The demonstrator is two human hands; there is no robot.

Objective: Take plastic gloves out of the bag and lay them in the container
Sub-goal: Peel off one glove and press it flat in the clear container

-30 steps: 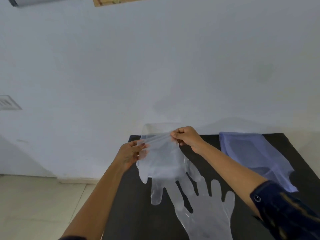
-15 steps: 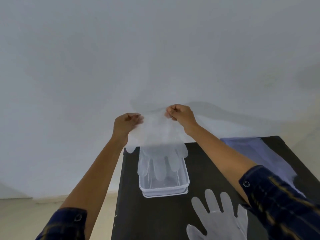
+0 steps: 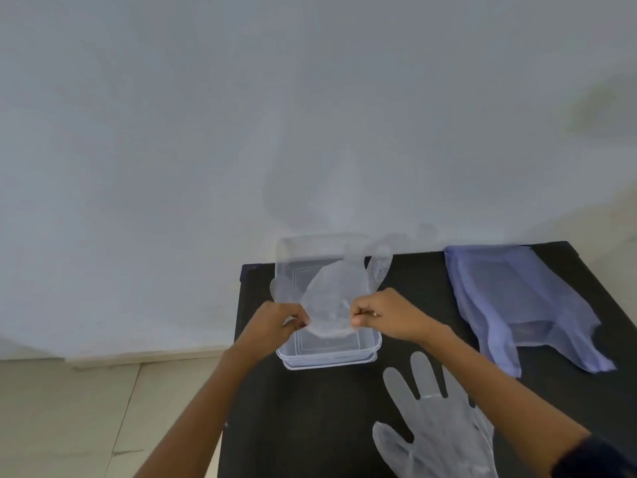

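Observation:
A clear plastic container [image 3: 331, 359] stands at the far left of the black table. Over it I hold a thin see-through plastic glove [image 3: 334, 291] by its cuff. My left hand [image 3: 275, 322] pinches the cuff's left side and my right hand [image 3: 386, 315] pinches its right side. The glove's fingers point away from me and spill over the container's far and side rims. A second clear glove [image 3: 437, 429] lies flat on the table near me, under my right forearm. The pale blue plastic bag [image 3: 517, 298] lies on the right of the table.
The black table [image 3: 310, 426] stands against a white wall [image 3: 206, 150]. Its left edge drops to a beige tiled floor [image 3: 69, 415].
Both hands came down and toward me with the glove, from hanging above the container to spread low over its opening. The view tilted downward.

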